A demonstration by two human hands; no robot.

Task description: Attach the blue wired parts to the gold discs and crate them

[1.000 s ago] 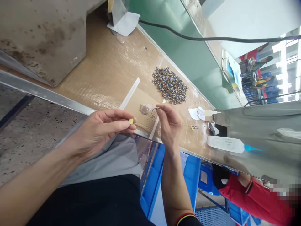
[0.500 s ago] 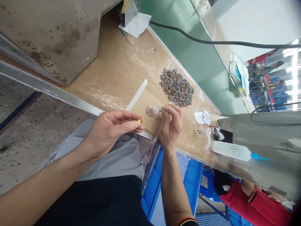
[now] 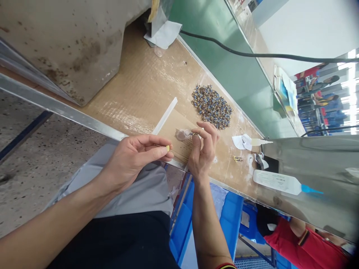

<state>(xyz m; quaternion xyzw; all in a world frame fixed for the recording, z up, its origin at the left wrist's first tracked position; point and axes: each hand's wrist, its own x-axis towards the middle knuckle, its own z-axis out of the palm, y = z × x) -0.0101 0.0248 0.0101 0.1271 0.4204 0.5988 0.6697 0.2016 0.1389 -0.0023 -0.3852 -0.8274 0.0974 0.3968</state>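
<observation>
curled tighter since a moment ago, right hand [image 3: 202, 149] pinching small metal part [image 3: 193, 133] over tiny clear plastic cup [image 3: 181, 134]; left hand [image 3: 134, 158] gripping small yellow piece [image 3: 167, 148] near it. best dipped lightly, wrist steady.

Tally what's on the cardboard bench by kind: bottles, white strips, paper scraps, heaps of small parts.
Squeeze bottles: 2, big bottle, small bottle
White strips: 1, strip
Paper scraps: 2, scrap, far scrap
Parts heaps: 1, heap
Total: 6
</observation>
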